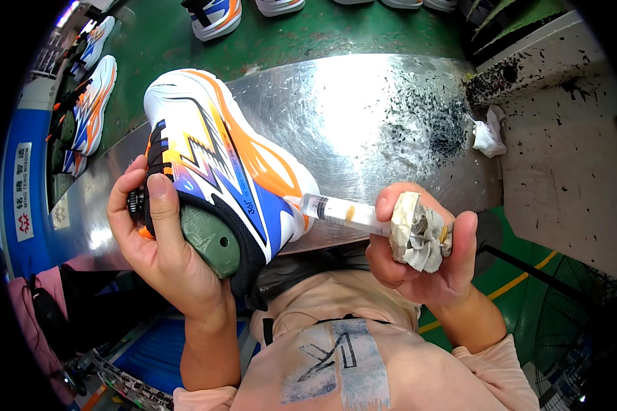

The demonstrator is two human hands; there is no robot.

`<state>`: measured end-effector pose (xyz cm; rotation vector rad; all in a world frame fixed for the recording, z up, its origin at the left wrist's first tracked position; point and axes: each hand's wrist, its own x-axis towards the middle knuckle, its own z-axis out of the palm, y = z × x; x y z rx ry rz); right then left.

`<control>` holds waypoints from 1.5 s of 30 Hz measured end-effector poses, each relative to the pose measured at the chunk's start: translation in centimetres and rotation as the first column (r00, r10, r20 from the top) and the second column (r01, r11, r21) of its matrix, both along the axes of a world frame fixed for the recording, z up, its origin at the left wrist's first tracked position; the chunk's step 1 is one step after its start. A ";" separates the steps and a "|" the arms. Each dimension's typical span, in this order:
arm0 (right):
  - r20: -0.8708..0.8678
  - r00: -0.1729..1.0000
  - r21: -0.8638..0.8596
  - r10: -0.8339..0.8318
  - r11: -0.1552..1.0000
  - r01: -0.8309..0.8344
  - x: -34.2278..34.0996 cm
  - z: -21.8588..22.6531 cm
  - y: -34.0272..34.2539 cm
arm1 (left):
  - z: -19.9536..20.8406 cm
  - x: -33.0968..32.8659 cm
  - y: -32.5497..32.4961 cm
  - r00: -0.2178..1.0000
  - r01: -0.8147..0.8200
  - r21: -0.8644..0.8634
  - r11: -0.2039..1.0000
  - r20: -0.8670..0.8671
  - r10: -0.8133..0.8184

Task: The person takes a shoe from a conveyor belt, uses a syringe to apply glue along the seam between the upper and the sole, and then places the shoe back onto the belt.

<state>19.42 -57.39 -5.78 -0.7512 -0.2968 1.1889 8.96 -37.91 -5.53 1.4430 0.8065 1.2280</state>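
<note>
A white, blue and orange running shoe (pixel 219 151) is tilted in my left hand (pixel 161 246), whose fingers wrap round its laced upper and collar. A dark green shoe last (pixel 209 236) fills its opening. My right hand (pixel 435 284) grips a clear syringe (pixel 343 211) that lies almost level. A crumpled, off-white wrapping (pixel 418 236) covers the syringe's plunger end, between my fingers and thumb. The syringe's tip meets the shoe near the heel, where the blue upper joins the sole; whether it touches is hard to see. Some yellowish matter shows inside the barrel.
Under the shoe lies a shiny metal tabletop (pixel 288 96) with black specks at its right. A crumpled white cloth (pixel 489 131) sits at that edge beside a stained pale panel (pixel 562 151). Similar shoes (pixel 92 106) stand on the green surface (pixel 144 41) at left and far side.
</note>
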 end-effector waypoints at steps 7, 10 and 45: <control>0.130 0.991 -0.077 0.007 0.997 0.003 0.2 1.1 -0.5 | 0.8 0.2 -0.5 0.999 0.003 -0.084 0.996 -0.045 -0.007; 0.180 0.978 0.149 -0.107 0.986 0.081 2.1 0.6 -0.7 | 0.3 -0.7 -0.3 0.996 -0.069 -0.100 0.993 -0.061 0.063; 0.995 -0.104 0.053 0.012 0.800 0.598 5.5 -6.8 -3.8 | -2.4 2.4 34.8 0.725 -0.004 0.885 0.465 -0.318 0.612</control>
